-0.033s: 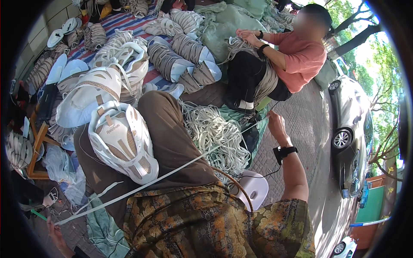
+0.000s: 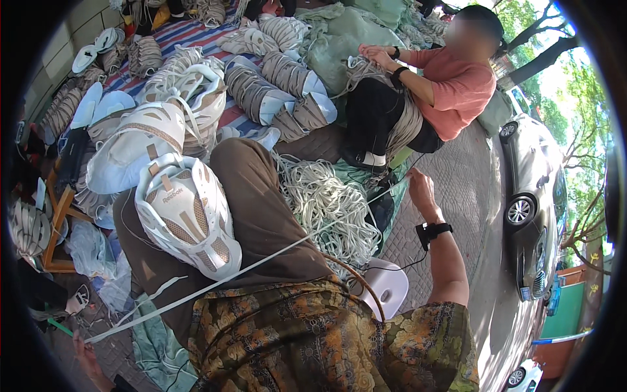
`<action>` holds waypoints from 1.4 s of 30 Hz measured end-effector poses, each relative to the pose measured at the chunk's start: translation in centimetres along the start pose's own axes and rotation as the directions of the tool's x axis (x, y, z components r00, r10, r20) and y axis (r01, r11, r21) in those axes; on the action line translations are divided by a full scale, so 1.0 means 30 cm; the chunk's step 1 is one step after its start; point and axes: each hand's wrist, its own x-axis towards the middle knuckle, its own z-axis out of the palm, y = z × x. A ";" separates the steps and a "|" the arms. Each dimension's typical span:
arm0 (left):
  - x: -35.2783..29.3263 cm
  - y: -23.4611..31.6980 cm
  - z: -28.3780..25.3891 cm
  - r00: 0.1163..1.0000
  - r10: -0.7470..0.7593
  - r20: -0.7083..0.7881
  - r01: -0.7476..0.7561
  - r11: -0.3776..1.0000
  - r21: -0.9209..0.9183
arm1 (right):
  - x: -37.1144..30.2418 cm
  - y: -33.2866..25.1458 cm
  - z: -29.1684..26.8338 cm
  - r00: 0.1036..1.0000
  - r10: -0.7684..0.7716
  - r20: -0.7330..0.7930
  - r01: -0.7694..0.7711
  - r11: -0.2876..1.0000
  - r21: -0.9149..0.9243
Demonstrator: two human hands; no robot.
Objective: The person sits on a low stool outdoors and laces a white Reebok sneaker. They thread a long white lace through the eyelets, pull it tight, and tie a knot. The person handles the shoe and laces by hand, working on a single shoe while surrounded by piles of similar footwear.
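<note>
A long white shoelace (image 2: 268,253) runs taut across my lap, from my left hand (image 2: 90,362) at the lower left to my right hand (image 2: 421,193) on the right. Both hands are closed on it with arms spread wide. A thin green stick (image 2: 60,326) juts out beside my left fingers; I cannot tell whether they grip it. A white and tan sneaker (image 2: 186,219) rests on my thighs, its toe toward me, touched by neither hand. Below my right hand lies a heap of white laces (image 2: 326,206). A loose lace end (image 2: 157,291) hangs near the sneaker.
Stacked shoe uppers (image 2: 258,91) lie on a striped sheet ahead. More sneakers (image 2: 134,140) sit left of my knees, by a wooden frame (image 2: 60,215). A person in a pink top (image 2: 457,98) sits ahead right. A pale plastic stool (image 2: 385,291) stands beside me; cars (image 2: 529,202) are at right.
</note>
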 end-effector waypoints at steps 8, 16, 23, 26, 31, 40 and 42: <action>-0.136 0.012 0.182 0.953 0.012 -0.303 0.059 0.972 0.226 | -0.032 0.147 0.096 0.987 0.026 -0.156 0.004 0.982 0.191; -0.070 -0.054 0.388 0.985 0.173 0.027 -0.124 0.578 0.807 | -0.008 -0.657 -0.082 0.974 -0.159 0.163 -0.097 0.356 0.930; -0.117 0.231 1.283 0.863 0.317 0.393 -0.481 0.752 0.450 | -0.097 -1.172 -0.133 0.788 -0.571 0.231 -0.230 0.075 0.970; -0.120 0.261 1.476 0.786 0.330 0.524 -0.558 0.743 0.370 | -0.109 -1.289 -0.068 0.752 -0.615 0.239 -0.235 0.088 0.968; -0.068 0.237 1.606 0.813 0.272 0.515 -0.473 0.825 0.311 | -0.113 -1.330 -0.005 0.738 -0.616 0.274 -0.200 0.188 0.962; -0.075 0.216 1.610 0.802 0.116 0.586 -0.407 0.824 0.395 | -0.124 -1.339 0.001 0.756 -0.641 0.137 0.092 0.311 0.946; -0.087 0.218 1.619 0.809 0.189 0.557 -0.430 0.836 0.341 | -0.126 -1.354 -0.005 0.740 -0.673 0.017 0.240 0.287 0.927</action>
